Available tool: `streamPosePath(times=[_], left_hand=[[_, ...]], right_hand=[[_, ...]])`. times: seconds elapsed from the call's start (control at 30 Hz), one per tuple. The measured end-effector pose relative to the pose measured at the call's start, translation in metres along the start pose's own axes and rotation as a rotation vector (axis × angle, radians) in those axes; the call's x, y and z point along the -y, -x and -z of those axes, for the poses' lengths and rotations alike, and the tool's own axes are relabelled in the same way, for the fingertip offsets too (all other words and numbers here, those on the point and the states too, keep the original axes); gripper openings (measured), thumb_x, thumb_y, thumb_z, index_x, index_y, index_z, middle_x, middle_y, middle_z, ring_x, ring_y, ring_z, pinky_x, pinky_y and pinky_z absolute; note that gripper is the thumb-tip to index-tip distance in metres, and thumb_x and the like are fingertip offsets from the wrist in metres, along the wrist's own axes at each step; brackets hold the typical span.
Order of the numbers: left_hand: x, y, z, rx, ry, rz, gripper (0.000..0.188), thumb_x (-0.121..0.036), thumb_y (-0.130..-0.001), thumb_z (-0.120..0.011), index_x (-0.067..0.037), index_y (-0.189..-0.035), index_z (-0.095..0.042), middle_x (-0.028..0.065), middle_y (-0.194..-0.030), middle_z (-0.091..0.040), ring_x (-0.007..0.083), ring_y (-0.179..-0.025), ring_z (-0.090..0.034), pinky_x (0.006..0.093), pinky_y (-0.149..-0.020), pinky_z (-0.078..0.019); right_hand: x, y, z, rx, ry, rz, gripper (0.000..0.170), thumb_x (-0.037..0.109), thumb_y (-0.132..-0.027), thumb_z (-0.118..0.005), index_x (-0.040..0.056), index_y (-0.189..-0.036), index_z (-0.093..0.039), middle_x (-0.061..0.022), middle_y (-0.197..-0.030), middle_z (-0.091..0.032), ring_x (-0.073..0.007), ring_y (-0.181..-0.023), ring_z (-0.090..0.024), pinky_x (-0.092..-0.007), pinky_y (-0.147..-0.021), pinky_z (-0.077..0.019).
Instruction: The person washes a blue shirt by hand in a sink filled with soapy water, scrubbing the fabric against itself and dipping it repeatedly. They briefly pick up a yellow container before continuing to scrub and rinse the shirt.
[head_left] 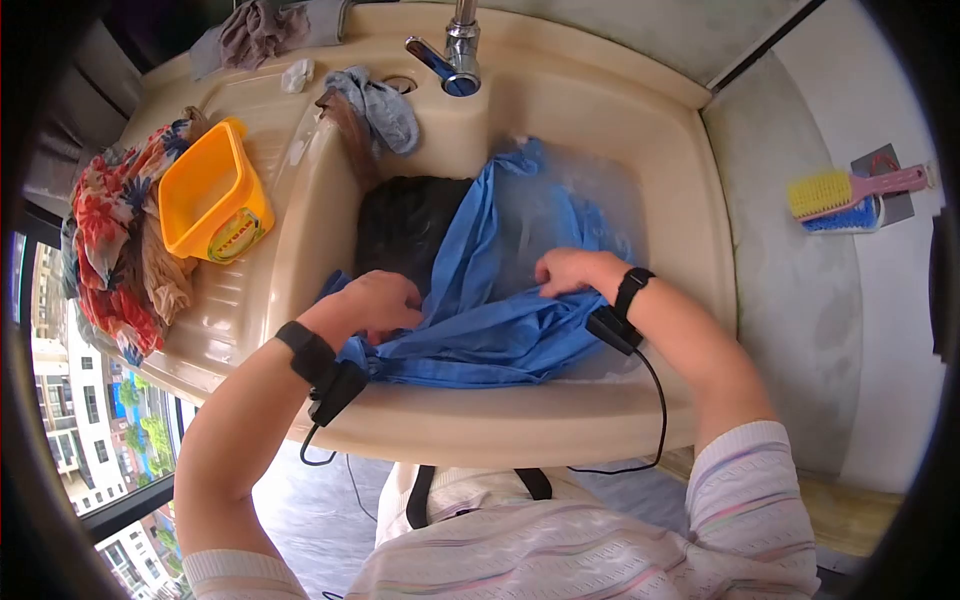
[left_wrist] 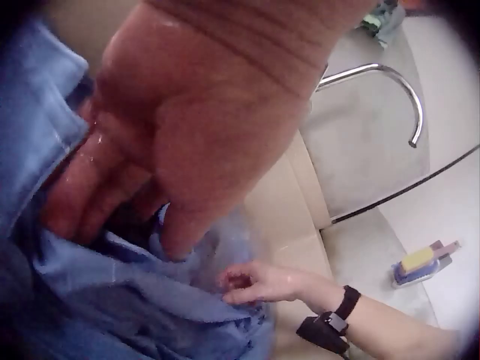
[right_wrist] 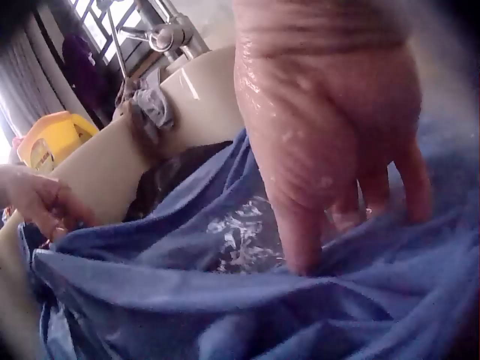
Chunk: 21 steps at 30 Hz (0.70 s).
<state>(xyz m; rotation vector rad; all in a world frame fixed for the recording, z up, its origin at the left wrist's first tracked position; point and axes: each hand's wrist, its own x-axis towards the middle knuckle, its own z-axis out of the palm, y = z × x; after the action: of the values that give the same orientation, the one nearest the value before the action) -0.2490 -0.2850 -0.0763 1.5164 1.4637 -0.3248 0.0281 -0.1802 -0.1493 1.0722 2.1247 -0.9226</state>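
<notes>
Wet blue cloth (head_left: 470, 345) lies bunched along the near side of the sink, part of it trailing back into cloudy water. The left hand (head_left: 378, 303) grips its left part; in the left wrist view that hand's fingers (left_wrist: 75, 202) go into the folds. The right hand (head_left: 578, 272) pinches the cloth's edge farther right, and in the right wrist view the right hand (right_wrist: 330, 142) has thumb and fingers down on the fabric. Dark cloth (head_left: 405, 225) lies in the water at the sink's left, behind the blue cloth.
A chrome faucet (head_left: 460, 60) stands at the back. Grey-blue cloth (head_left: 380, 110) hangs over the sink's divider. On the left drainboard are a yellow basin (head_left: 215, 195) and patterned fabric (head_left: 110, 250). Brushes (head_left: 850, 195) are at the right wall. Cables hang from both wrists.
</notes>
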Motion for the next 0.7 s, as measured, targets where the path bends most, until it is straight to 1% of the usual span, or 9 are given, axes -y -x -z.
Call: streamPosePath(times=[0.13, 0.2, 0.37, 0.43, 0.47, 0.53, 0.6, 0.63, 0.7], left_hand=[[0.006, -0.020, -0.008, -0.093, -0.326, -0.095, 0.023, -0.019, -0.069, -0.051, -0.003, -0.077, -0.066, 0.0126, -0.066, -0.063, 0.0238, -0.066, -0.064, 0.0330, -0.068, -0.0507], [0.010, -0.028, -0.007, -0.212, -0.487, -0.084, 0.023, -0.017, -0.066, -0.051, -0.005, -0.077, -0.067, 0.0125, -0.066, -0.063, 0.0254, -0.067, -0.064, 0.0331, -0.070, -0.0506], [0.006, -0.002, 0.018, -0.042, -0.296, 0.122, 0.022, -0.020, -0.065, -0.055, -0.006, -0.077, -0.067, 0.0139, -0.076, -0.064, 0.0277, -0.080, -0.062, 0.0347, -0.074, -0.0497], [0.018, -0.004, 0.014, -0.274, -0.391, 0.036, 0.021, -0.018, -0.065, -0.056, -0.006, -0.079, -0.067, 0.0121, -0.082, -0.064, 0.0282, -0.083, -0.061, 0.0345, -0.075, -0.0491], [0.021, -0.006, 0.008, -0.482, -0.390, -0.062, 0.018, -0.017, -0.062, -0.062, -0.009, -0.078, -0.066, 0.0117, -0.071, -0.062, 0.0272, -0.072, -0.061, 0.0357, -0.068, -0.0489], [0.010, -0.012, 0.005, -0.453, -0.283, -0.153, 0.019, -0.018, -0.063, -0.063, -0.009, -0.079, -0.065, 0.0119, -0.073, -0.062, 0.0281, -0.074, -0.061, 0.0358, -0.069, -0.0487], [-0.003, -0.013, -0.001, -0.378, -0.259, -0.352, 0.022, -0.022, -0.065, -0.065, -0.010, -0.084, -0.065, 0.0094, -0.078, -0.063, 0.0287, -0.079, -0.060, 0.0353, -0.071, -0.0482], [-0.010, -0.015, -0.005, -0.377, -0.257, -0.352, 0.022, -0.022, -0.065, -0.065, -0.010, -0.084, -0.065, 0.0094, -0.078, -0.063, 0.0287, -0.079, -0.060, 0.0353, -0.071, -0.0482], [-0.020, -0.021, -0.012, -0.111, -0.583, -0.183, 0.027, -0.024, -0.064, -0.067, -0.010, -0.086, -0.064, 0.0086, -0.082, -0.063, 0.0272, -0.084, -0.060, 0.0346, -0.074, -0.0479]], right_hand=[[-0.001, 0.014, -0.006, 0.209, -0.015, -0.083, 0.038, 0.026, -0.068, -0.066, 0.0055, -0.099, -0.062, -0.0094, -0.086, -0.063, -0.0215, -0.077, -0.060, -0.0331, -0.063, -0.0494], [-0.012, 0.021, -0.008, 0.160, 0.038, -0.040, 0.038, 0.026, -0.067, -0.066, 0.0051, -0.099, -0.062, -0.0106, -0.087, -0.063, -0.0224, -0.078, -0.060, -0.0337, -0.066, -0.0489], [-0.043, 0.037, -0.015, 0.069, 0.182, -0.088, 0.034, 0.023, -0.068, -0.065, 0.0103, -0.100, -0.062, -0.0124, -0.095, -0.063, -0.0252, -0.086, -0.060, -0.0358, -0.073, -0.0473], [-0.048, 0.039, -0.013, 0.007, 0.095, -0.101, 0.031, 0.023, -0.068, -0.066, 0.0084, -0.095, -0.063, -0.0114, -0.091, -0.064, -0.0259, -0.086, -0.060, -0.0360, -0.073, -0.0470], [-0.048, 0.040, -0.013, 0.009, 0.092, -0.104, 0.031, 0.023, -0.068, -0.066, 0.0084, -0.095, -0.063, -0.0114, -0.091, -0.064, -0.0259, -0.086, -0.060, -0.0360, -0.073, -0.0470], [-0.048, 0.044, -0.010, -0.311, -0.041, -0.094, 0.026, 0.022, -0.068, -0.066, 0.0082, -0.090, -0.064, -0.0099, -0.086, -0.064, -0.0261, -0.085, -0.059, -0.0360, -0.074, -0.0467], [-0.040, 0.047, -0.009, -0.272, -0.112, -0.007, 0.025, 0.021, -0.068, -0.065, 0.0083, -0.089, -0.064, -0.0097, -0.085, -0.064, -0.0261, -0.083, -0.060, -0.0362, -0.073, -0.0468], [-0.035, 0.048, -0.008, -0.238, -0.182, 0.079, 0.023, 0.020, -0.068, -0.065, 0.0083, -0.087, -0.064, -0.0095, -0.083, -0.063, -0.0261, -0.081, -0.060, -0.0364, -0.072, -0.0470], [-0.014, 0.051, -0.013, -0.179, -0.099, 0.098, 0.022, 0.020, -0.067, -0.065, 0.0076, -0.086, -0.063, -0.0096, -0.082, -0.063, -0.0257, -0.079, -0.060, -0.0359, -0.071, -0.0473]])
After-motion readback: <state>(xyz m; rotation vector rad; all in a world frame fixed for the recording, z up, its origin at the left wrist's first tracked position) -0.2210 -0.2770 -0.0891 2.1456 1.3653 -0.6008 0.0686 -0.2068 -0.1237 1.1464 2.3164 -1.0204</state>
